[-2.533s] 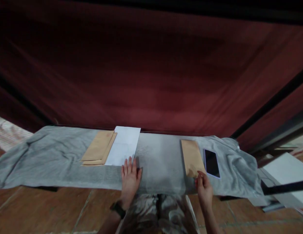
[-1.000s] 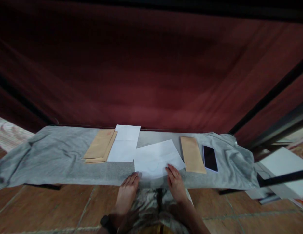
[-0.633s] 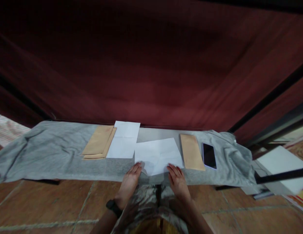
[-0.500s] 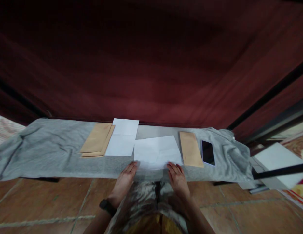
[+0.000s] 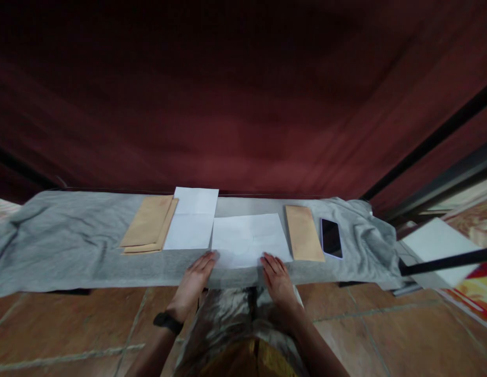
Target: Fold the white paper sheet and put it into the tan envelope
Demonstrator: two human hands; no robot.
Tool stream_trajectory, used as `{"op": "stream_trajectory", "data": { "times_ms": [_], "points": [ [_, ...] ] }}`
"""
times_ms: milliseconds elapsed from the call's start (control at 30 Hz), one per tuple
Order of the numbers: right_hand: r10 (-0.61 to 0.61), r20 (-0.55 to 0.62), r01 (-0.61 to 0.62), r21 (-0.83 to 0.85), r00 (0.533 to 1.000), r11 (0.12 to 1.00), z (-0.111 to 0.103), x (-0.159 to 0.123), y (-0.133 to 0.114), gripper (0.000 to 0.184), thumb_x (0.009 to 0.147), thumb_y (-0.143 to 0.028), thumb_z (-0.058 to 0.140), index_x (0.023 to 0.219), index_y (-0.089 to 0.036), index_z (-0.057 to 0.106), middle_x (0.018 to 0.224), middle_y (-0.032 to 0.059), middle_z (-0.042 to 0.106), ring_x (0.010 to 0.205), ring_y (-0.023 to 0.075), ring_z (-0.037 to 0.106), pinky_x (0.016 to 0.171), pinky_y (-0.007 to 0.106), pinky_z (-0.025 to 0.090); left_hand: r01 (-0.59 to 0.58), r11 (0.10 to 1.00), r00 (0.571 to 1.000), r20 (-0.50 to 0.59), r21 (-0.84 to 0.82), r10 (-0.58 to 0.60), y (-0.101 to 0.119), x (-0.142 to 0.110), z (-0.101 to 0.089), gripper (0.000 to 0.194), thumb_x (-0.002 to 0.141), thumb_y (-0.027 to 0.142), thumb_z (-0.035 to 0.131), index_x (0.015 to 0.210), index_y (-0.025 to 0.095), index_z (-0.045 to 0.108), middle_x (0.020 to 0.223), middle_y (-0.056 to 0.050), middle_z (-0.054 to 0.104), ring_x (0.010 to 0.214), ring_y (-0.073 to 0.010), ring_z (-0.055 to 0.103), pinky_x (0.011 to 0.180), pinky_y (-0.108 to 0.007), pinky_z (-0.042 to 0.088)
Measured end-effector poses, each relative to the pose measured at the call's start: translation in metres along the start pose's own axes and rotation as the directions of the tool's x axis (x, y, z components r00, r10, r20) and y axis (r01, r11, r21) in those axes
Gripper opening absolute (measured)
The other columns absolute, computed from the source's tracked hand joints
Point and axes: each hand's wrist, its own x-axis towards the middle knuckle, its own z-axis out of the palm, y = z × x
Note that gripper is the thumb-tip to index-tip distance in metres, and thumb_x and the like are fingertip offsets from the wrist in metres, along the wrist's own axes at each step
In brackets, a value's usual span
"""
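Observation:
A white sheet of paper (image 5: 249, 239) lies flat on the grey cloth (image 5: 70, 246) right in front of me. My left hand (image 5: 196, 277) rests at the sheet's near left corner with fingers stretched out, fingertips touching the paper's edge. My right hand (image 5: 278, 277) lies at the near right edge, fingers also extended and touching the sheet. Neither hand holds anything. A black watch (image 5: 167, 322) is on my left wrist.
Left of the sheet lie another white sheet (image 5: 192, 222) and a stack of brown envelopes (image 5: 148, 230). To the right are a single brown envelope (image 5: 304, 240) and a dark phone (image 5: 331, 238). A dark red curtain (image 5: 243, 104) hangs behind. White boards (image 5: 435, 243) lie at right on the tiled floor.
A white sheet has come to the middle of the cloth and been squared up. My right hand left the brown envelope; both hands now rest at the sheet's near edge.

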Motion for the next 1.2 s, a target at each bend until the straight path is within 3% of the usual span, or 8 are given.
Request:
{"op": "stream_trajectory", "data": {
  "times_ms": [133,267,367,467,633,1200],
  "points": [
    [-0.004,0.035,0.005,-0.026,0.999,1.0,-0.001,-0.002,-0.001,0.053,0.098,-0.007,0.044,0.149,-0.019,0.05,0.151,0.0137,0.054,0.14,0.0248,0.048,0.118,0.052,0.039,0.025,0.998,0.998,-0.064,0.062,-0.021,0.004,0.0,0.003,0.052,0.087,0.0,0.039,0.129,0.015,0.065,0.138,-0.013,0.066,0.129,-0.0246,0.061,0.11,-0.043,0.05],
    [-0.008,0.041,0.01,-0.043,0.999,0.999,-0.002,-0.001,-0.006,0.05,0.1,-0.009,0.041,0.148,-0.016,0.051,0.15,0.0146,0.054,0.142,0.025,0.045,0.119,0.053,0.037,-0.015,0.992,0.987,-0.16,0.123,0.034,0.024,-0.003,0.013,0.055,0.086,-0.001,0.04,0.134,0.015,0.062,0.147,-0.014,0.059,0.139,-0.0274,0.053,0.118,-0.048,0.042],
    [0.014,0.038,-0.013,-0.047,0.999,0.999,-0.002,0.0,-0.011,0.047,0.101,-0.012,0.039,0.146,-0.014,0.053,0.15,0.0158,0.054,0.144,0.0256,0.043,0.119,0.053,0.036,-0.089,0.986,0.983,-0.144,0.143,0.11,0.041,0.003,0.02,0.058,0.085,-0.001,0.042,0.137,0.016,0.061,0.151,-0.013,0.056,0.142,-0.0275,0.049,0.118,-0.047,0.042],
    [0.027,0.026,-0.026,-0.038,0.999,0.999,-0.002,0.001,-0.014,0.047,0.101,-0.013,0.04,0.146,-0.013,0.052,0.15,0.0167,0.054,0.144,0.0262,0.043,0.12,0.054,0.036,-0.094,0.987,0.989,-0.098,0.127,0.107,0.051,0.012,0.024,0.059,0.084,-0.002,0.042,0.136,0.018,0.062,0.148,-0.013,0.058,0.137,-0.0261,0.055,0.113,-0.045,0.048],
    [0.02,0.027,-0.02,-0.009,0.999,1.0,-0.01,0.002,-0.009,0.045,0.101,-0.016,0.045,0.145,-0.018,0.054,0.148,0.0136,0.057,0.141,0.0259,0.047,0.119,0.054,0.037,-0.076,0.991,0.994,-0.07,0.108,0.083,0.048,0.017,0.023,0.056,0.084,-0.003,0.042,0.131,0.017,0.066,0.139,-0.012,0.066,0.127,-0.0251,0.064,0.108,-0.044,0.053],
    [0.023,0.076,-0.019,-0.04,0.997,0.999,-0.015,-0.001,-0.007,0.049,0.101,-0.014,0.045,0.15,-0.016,0.049,0.154,0.0157,0.05,0.145,0.0275,0.042,0.12,0.055,0.035,-0.051,0.989,0.994,-0.086,0.137,0.064,0.05,0.013,0.029,0.06,0.084,-0.001,0.041,0.138,0.015,0.062,0.142,-0.013,0.063,0.13,-0.0252,0.061,0.111,-0.043,0.049]
  ]
}}
